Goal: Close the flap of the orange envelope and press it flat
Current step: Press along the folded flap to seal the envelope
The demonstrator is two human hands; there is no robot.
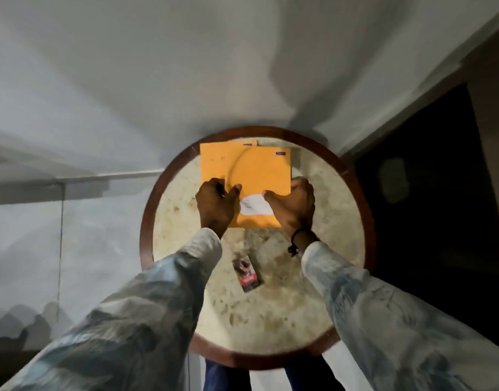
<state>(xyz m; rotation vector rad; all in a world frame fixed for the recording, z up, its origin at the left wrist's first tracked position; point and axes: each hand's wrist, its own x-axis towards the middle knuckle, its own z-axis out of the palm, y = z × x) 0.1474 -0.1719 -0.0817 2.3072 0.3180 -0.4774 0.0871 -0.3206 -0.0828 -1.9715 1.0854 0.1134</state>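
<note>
- My left hand rests on the left near part of the orange envelope. The fingers are curled, the thumb lies flat on the paper, and it pins the envelope rather than grips it.
- The envelope lies on the far half of the round worktop, and its far edge reaches the wooden rim.
- Between my hands a white patch shows on the near part. I take it for the inside of the flap or for paper under it, but I cannot tell which.
- Judging from that patch, the flap is only partly down. Closing it fully and pressing it flat are still to do.
- My right hand has its thumb on the envelope at the patch's edge and its fingers curled over the right border, pinching it.
- A small printed box lies nearer me, apart from the envelope.
</note>
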